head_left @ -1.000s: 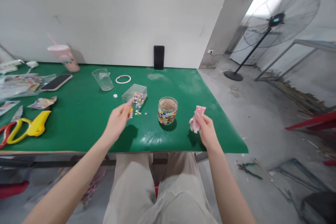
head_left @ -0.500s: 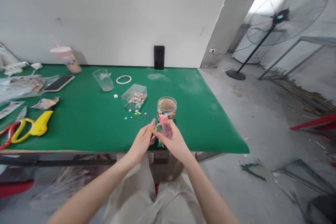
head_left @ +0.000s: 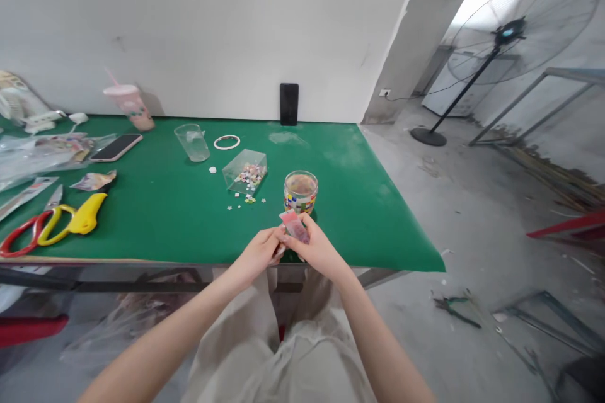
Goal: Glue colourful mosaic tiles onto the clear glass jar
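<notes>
My right hand point(head_left: 319, 249) is closed round a small see-through tube or packet point(head_left: 297, 228) with a pink-red end, tilted up to the left. Against it, my left hand point(head_left: 258, 250) has its fingertips pinched together; whatever they hold is hidden. Just beyond both hands stands a glass jar point(head_left: 301, 184) with coloured mosaic tiles round its outside. To its left a clear box point(head_left: 232, 179) lies tipped, holding many small pale pieces point(head_left: 250, 176). A few star-shaped and square bits point(head_left: 249, 199) are scattered in front of that box.
On the green table point(head_left: 350, 201) are a clear cup point(head_left: 193, 143), a white ring point(head_left: 227, 142), a phone point(head_left: 116, 147), a pink cup point(head_left: 130, 106), red scissors point(head_left: 28, 236) and yellow-handled scissors point(head_left: 87, 214). A black phone point(head_left: 289, 104) leans on the white partition point(head_left: 208, 44).
The tube in my right hand has tipped further to the left. My left fingertips have closed in beside it, and a small yellow thing seen there before is now hidden. The view has shifted slightly.
</notes>
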A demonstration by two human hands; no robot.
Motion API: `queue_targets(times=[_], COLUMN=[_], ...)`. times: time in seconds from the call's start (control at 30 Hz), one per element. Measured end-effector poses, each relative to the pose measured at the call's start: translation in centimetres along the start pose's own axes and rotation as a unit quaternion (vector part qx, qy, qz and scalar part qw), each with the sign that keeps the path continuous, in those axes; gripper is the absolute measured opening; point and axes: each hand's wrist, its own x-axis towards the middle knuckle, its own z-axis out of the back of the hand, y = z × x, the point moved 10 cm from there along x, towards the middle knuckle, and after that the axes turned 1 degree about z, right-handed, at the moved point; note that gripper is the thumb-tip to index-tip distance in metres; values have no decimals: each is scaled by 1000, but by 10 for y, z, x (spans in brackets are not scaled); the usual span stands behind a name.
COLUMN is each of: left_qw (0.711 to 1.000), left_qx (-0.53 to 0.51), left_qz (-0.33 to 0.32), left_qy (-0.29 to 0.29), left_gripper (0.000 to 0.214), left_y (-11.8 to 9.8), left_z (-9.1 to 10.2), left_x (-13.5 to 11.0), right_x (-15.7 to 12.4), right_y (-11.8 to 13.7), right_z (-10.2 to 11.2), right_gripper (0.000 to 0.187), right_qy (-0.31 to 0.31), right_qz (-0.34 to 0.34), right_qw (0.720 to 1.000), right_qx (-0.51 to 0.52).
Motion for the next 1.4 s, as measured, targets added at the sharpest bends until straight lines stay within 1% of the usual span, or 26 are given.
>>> queue_targets(times=[0.1,0.27,0.33,0.4,0.5,0.6,0.7,0.8,0.83,0.9,1.0,1.1,1.17,1.23,1.3,1.33,1.4], left_qw=[999,984,978,977,979,978,975,974,974,974,975,973,973,975,976,977,976], left_qx=[14,55,64,71,77,80,67,16,-10,-56,-97,-130,-147,-161,-177,-184,-197], left_qz=[19,105,120,117,111,118,144,177,182,181,167,164,158,138,113,104,91], left_qy=[40,135,159,165,153,155,154,141,135,123,110,96,85,70,49,40,25], left_gripper=[46,43,39,39,45,48,46,44,42,38,36,34,33,35,37,37,37], left_y=[-1,5,6,4,3,4,9,17,19,21,23,25,25,22,18,17,15], left_z=[-2,-4,-3,0,6,9,14,19,20,21,22,20,17,16,16,16,17], left_x=[0,-2,-1,0,2,3,4,7,9,12,15,15,15,16,18,19,20], right_x=[0,2,4,6,9,13,16,17,15,11,0,-9,-11,-11,-11,-12,-15], right_y=[1,0,-2,-5,-8,-12,-14,-13,-13,-9,3,14,15,12,8,8,15], right_z=[3,-1,-4,-4,0,0,1,3,4,5,10,14,16,18,23,26,32], right_gripper=[35,41,41,39,37,39,40,41,41,39,33,27,23,20,20,20,20], right_qy=[21,82,98,96,72,72,67,49,45,30,-1,-17,-25,-46,-81,-101,-126], right_qz=[-1,-27,-39,-52,-63,-73,-75,-79,-78,-67,-25,2,-8,-29,-42,-34,7], right_qw=[999,994,992,990,988,985,983,984,986,994,998,979,961,944,930,928,928], right_qx=[-30,-61,-68,-86,-120,-138,-151,-154,-141,-84,59,202,274,326,355,358,350])
